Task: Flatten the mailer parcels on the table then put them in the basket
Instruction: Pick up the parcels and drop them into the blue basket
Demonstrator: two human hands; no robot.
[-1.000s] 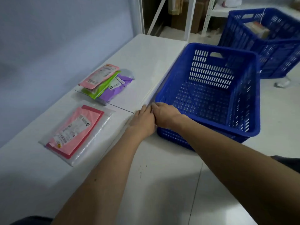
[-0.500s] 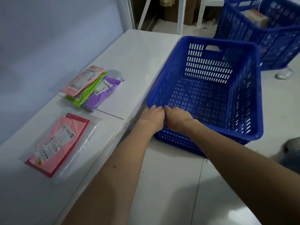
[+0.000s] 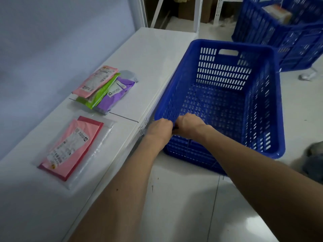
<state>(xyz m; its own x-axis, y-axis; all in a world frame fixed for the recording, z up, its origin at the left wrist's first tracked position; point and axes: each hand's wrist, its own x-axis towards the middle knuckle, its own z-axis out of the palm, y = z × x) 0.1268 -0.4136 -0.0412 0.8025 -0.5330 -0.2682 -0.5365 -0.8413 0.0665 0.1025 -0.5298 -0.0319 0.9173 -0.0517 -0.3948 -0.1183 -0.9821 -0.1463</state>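
Observation:
An empty blue slatted basket (image 3: pixel 272 95) stands on the floor against the white table (image 3: pixel 148 55). My left hand (image 3: pixel 160 129) and my right hand (image 3: pixel 187 125) sit side by side, both gripping the basket's near left rim with curled fingers. On the table lies a pink mailer in a clear bag (image 3: pixel 73 147). Farther back sits a small overlapping pile: a pink mailer (image 3: pixel 95 81) on top, a green mailer (image 3: pixel 102 94) beneath it, and a purple mailer (image 3: pixel 115 96) to the right.
A second blue basket (image 3: pixel 283 37) holding a boxed item stands at the far right on the floor. White shelf posts (image 3: pixel 197 14) rise behind the table. A pale wall runs along the table's left side. A dark grey object (image 3: pixel 314 159) lies at the right edge.
The basket has shifted a little nearer and to the right along the table edge, with both hands keeping their hold on its near rim. The mailers have not moved.

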